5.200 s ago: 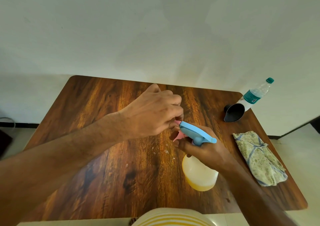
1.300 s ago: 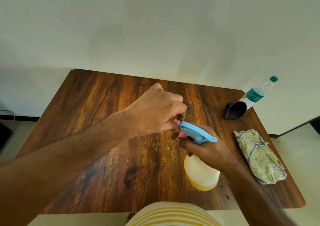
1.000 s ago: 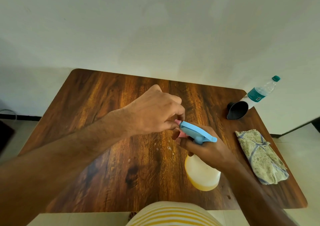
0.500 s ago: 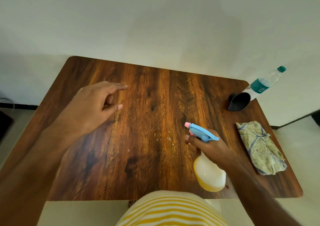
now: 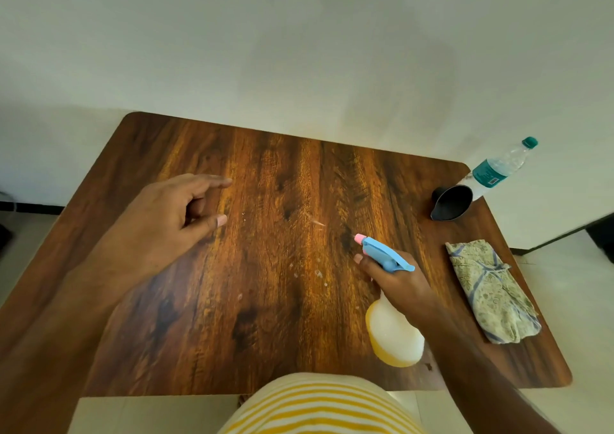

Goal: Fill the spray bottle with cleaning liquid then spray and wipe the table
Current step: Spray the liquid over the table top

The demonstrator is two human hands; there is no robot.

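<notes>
Gripping the spray bottle (image 5: pixel 393 330) round its neck, the person's right hand (image 5: pixel 400 282) has its fingers curled under the blue trigger head (image 5: pixel 385 256), whose pink nozzle (image 5: pixel 359 238) points toward the middle of the wooden table (image 5: pixel 265 300); the bottle's translucent body, holding a yellowish liquid in its lower part, tilts back toward the person over the near right portion of the tabletop. A faint streak of spray (image 5: pixel 319 222) shows just ahead of the nozzle, and small droplets (image 5: pixel 317 274) dot the wood to the left of the hand. The left hand (image 5: pixel 166 221) hovers over the left half of the table, fingers loosely extended and holding nothing. A folded patterned cloth (image 5: pixel 491 292) lies along the right edge, well apart from the bottle. At the far right corner a black funnel (image 5: pixel 452 202) lies on its side, just beside a clear water bottle (image 5: pixel 498 171) with a teal cap and label. A yellow-and-white striped garment (image 5: pixel 315 407) fills the near edge of the view
</notes>
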